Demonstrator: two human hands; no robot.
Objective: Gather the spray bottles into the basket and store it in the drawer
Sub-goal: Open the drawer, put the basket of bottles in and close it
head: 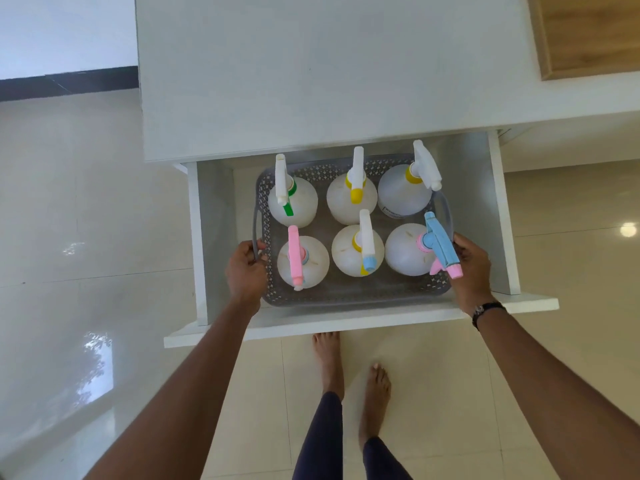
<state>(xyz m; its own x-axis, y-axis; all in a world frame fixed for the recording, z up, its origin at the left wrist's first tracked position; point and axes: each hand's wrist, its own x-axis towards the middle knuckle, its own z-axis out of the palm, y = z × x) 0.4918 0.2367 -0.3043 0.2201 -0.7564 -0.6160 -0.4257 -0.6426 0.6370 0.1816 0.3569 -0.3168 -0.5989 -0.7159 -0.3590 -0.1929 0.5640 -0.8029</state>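
Observation:
A grey perforated basket [346, 292] sits inside the open white drawer [346, 325]. Several translucent spray bottles stand upright in it in two rows, among them one with a green trigger [292, 202], one with a pink head [301, 261] and one with a blue and pink head [408, 251]. My left hand [246, 268] is closed on the basket's left handle. My right hand [472, 268] grips the basket's right side; the handle there is hidden behind the blue sprayer and my fingers.
The drawer is pulled out from under a white countertop [311, 81]. A wooden board [588, 32] lies at the counter's far right. Glossy beige floor tiles [86, 202] surround the cabinet. My bare feet [349, 368] stand just in front of the drawer front.

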